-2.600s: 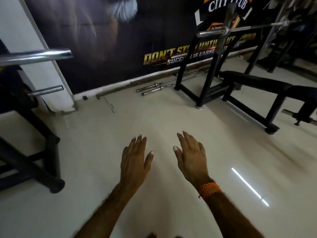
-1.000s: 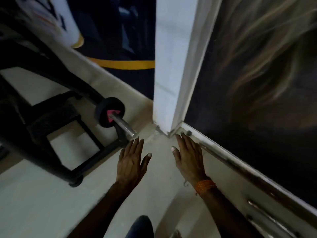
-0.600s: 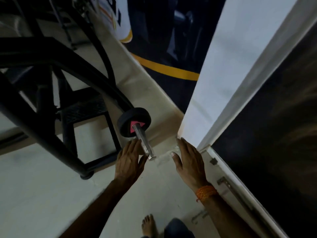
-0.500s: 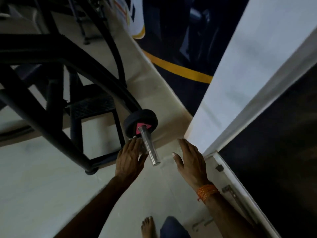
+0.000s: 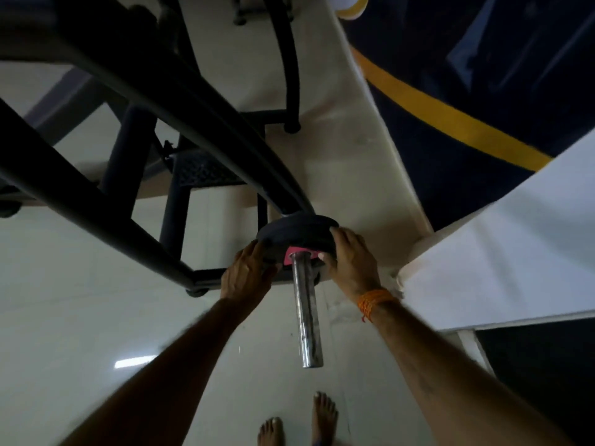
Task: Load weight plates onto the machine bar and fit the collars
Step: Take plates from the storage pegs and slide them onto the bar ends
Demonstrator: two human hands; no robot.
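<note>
Left hand [image 5: 246, 273] and right hand [image 5: 349, 259] each grip the black round plate [image 5: 297, 235] (opposite rims), chrome machine bar [image 5: 306, 309] pointing toward the person.

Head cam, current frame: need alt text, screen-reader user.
Both hands grip a black weight plate seated on a machine's chrome bar: left hand on its left edge, right hand on its right. The bare bar end points toward the camera; no collar shows. Bare feet stand on a pale floor.

Both hands, left [image 5: 246, 275] and right [image 5: 349, 261], on a black weight plate [image 5: 297, 234] around a chrome bar [image 5: 307, 315].
</note>
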